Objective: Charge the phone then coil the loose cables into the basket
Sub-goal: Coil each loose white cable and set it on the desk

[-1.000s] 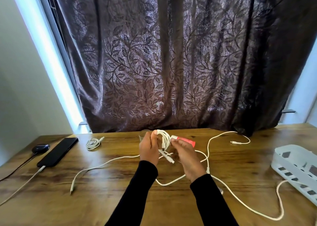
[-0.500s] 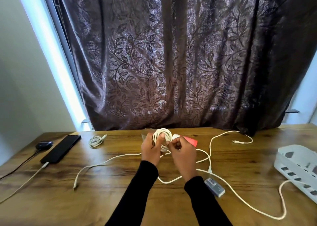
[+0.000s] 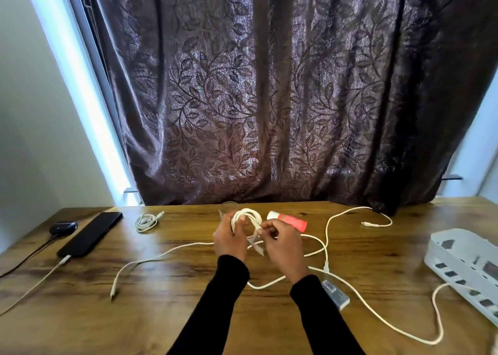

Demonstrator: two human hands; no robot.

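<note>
My left hand (image 3: pixel 229 243) grips a small white cable coil (image 3: pixel 249 218) above the wooden table (image 3: pixel 161 314). My right hand (image 3: pixel 284 243) pinches the coil's loose end beside it. A black phone (image 3: pixel 90 233) lies at the far left with a white charging cable (image 3: pixel 40 282) plugged into its near end. A finished small coil (image 3: pixel 147 221) rests near the phone. Loose white cables (image 3: pixel 151 259) trail across the table, and one long cable (image 3: pixel 377 311) runs right to the white slotted basket (image 3: pixel 458 257).
A pink and white tube (image 3: pixel 289 221) lies behind my hands, next to a clear glass (image 3: pixel 226 209). A small grey box (image 3: pixel 335 294) sits by my right forearm. A black puck-shaped device (image 3: pixel 63 226) sits left of the phone. A dark leaf-patterned curtain (image 3: pixel 269 99) hangs behind the table.
My hands have wound the cable tighter into a round coil, and my right hand has moved to pinch its loose end. The view has shifted slightly.
</note>
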